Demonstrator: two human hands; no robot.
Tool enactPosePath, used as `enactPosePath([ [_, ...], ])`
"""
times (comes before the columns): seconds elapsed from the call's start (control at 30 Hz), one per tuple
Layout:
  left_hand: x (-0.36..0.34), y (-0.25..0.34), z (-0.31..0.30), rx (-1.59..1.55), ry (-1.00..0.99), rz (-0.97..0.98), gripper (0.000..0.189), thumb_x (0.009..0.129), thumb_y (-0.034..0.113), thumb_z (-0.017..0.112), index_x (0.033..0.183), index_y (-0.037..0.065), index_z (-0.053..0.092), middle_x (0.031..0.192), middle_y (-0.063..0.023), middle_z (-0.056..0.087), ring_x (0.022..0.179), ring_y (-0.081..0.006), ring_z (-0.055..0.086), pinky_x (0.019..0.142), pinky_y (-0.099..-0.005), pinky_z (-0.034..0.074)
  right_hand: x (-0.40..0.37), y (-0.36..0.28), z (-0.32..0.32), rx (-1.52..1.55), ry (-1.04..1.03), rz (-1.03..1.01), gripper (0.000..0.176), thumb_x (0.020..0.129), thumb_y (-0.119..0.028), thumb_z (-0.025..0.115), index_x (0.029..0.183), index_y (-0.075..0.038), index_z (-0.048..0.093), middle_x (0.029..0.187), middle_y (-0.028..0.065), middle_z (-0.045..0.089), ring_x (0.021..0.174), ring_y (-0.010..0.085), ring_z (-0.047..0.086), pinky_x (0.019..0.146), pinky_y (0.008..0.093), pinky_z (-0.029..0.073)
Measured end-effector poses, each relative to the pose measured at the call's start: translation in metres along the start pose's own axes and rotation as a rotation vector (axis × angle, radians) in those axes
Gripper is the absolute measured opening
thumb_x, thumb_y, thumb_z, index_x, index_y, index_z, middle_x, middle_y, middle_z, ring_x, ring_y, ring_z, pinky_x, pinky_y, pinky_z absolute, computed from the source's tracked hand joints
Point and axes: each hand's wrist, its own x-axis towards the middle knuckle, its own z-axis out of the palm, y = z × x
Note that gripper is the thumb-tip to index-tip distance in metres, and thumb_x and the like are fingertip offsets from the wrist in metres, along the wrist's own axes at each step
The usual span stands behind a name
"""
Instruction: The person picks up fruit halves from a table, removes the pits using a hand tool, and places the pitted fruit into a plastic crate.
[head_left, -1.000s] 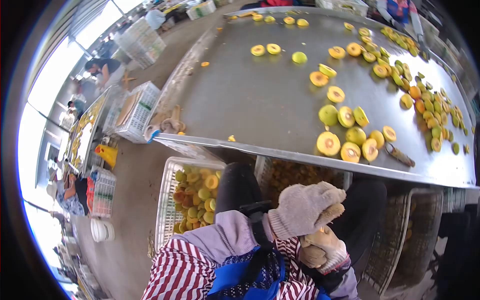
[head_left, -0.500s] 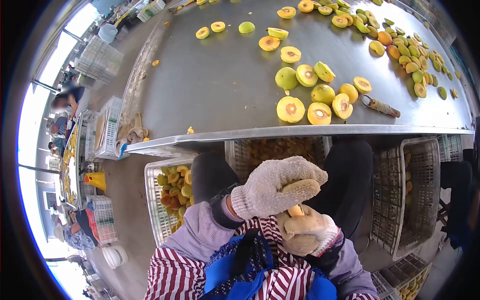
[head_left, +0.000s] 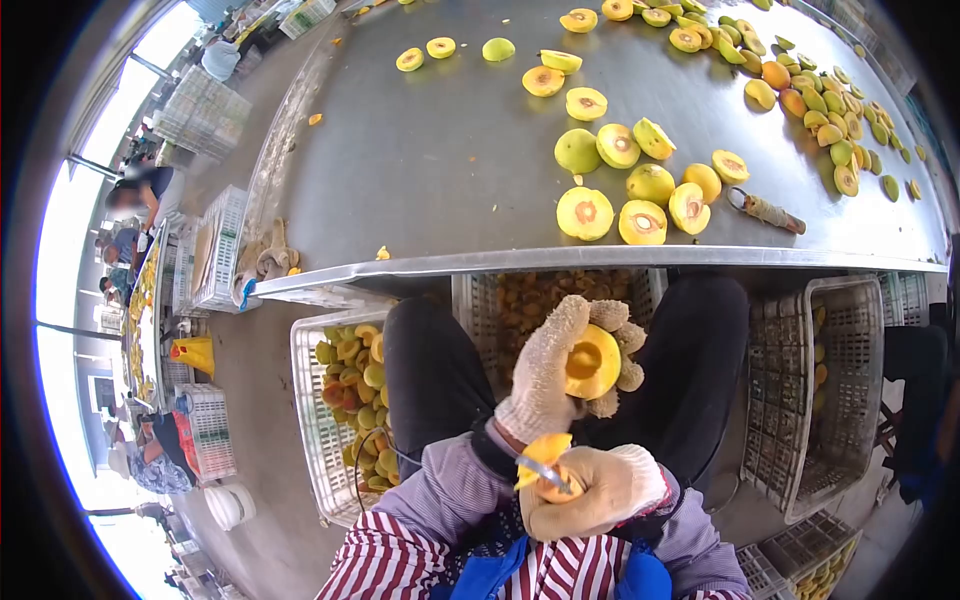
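My left hand (head_left: 565, 365), in a pale knitted glove, is closed around a halved yellow fruit, seemingly a peach half (head_left: 593, 363). A smooth round hollow in its cut face is turned up at me. Just below, my right hand (head_left: 595, 492), gloved too, is wrapped around a pitting tool whose curved metal blade (head_left: 546, 472) pokes out on the left. A ragged piece of yellow fruit (head_left: 543, 455) clings to that blade; the handle is hidden in the fist. The hands are close together over my lap.
Several cut halves (head_left: 642, 222) lie near the front edge of the metal table (head_left: 400, 180), with another pitting tool (head_left: 768, 212) to their right. Below are a crate of halves (head_left: 308, 400), a crate of scraps (head_left: 478, 310) between my knees, and a crate (head_left: 800, 400) at right. People work far left.
My left hand has turned from palm down to palm up, revealing the hollowed peach half. My right hand has dropped slightly toward me, and the blade with its fruit piece now shows.
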Motion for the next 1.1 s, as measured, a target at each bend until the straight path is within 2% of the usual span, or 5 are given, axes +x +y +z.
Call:
enactPosePath([
  [0.07,-0.002,0.017,-0.011,0.092,0.002,0.093,0.059,0.1,0.057,0.052,0.12,0.002,0.061,0.102,-0.0173,0.07,0.077,-0.0279,0.072,0.05,-0.0309,0.056,-0.008,0.016,-0.001,1.159,0.232,0.555,0.008,0.099,-0.011,0.062,0.092,-0.008,0.06,0.073,-0.0049,0.056,0.058,0.004,0.053,0.049,0.0237,0.041],
  [0.3,-0.039,0.089,-0.126,0.691,0.322,0.621,0.052,0.105,0.046,0.05,0.126,0.0,0.062,0.115,-0.0168,0.069,0.102,-0.0275,0.069,0.078,-0.0355,0.061,0.006,-0.025,0.0,0.521,0.725,0.477,0.019,0.096,-0.02,0.068,0.087,-0.005,0.06,0.06,-0.0024,0.051,0.043,0.0058,0.042,0.039,0.0212,0.029],
  [0.37,-0.058,0.118,-0.136,2.319,0.738,0.67,0.04,0.099,0.035,0.06,0.122,0.002,0.066,0.129,-0.0161,0.064,0.124,-0.0292,0.059,0.101,-0.0438,0.052,0.013,-0.023,0.002,0.446,0.752,0.551,0.02,0.095,-0.022,0.068,0.088,-0.005,0.061,0.06,-0.0024,0.051,0.046,0.005,0.042,0.042,0.0221,0.031],
  [0.63,-0.042,0.084,-0.017,1.725,-0.309,0.739,0.04,0.078,0.021,0.076,0.114,0.005,0.067,0.136,-0.0175,0.057,0.134,-0.0398,0.049,0.11,-0.0439,0.042,0.021,0.011,0.009,-0.353,0.833,0.485,0.027,0.091,-0.027,0.07,0.109,-0.006,0.068,0.083,0.0119,0.07,0.076,0.0215,0.069,0.072,0.0351,0.055],
  [1.1,0.011,0.117,-0.025,1.676,-0.438,0.636,0.035,0.09,0.015,0.069,0.122,0.004,0.067,0.135,-0.0176,0.059,0.123,-0.0357,0.058,0.105,-0.0391,0.046,0.006,0.014,-0.003,-0.722,0.876,0.562,0.028,0.093,-0.036,0.067,0.101,-0.01,0.061,0.068,0.0163,0.063,0.067,0.0362,0.067,0.064,0.0464,0.053],
])
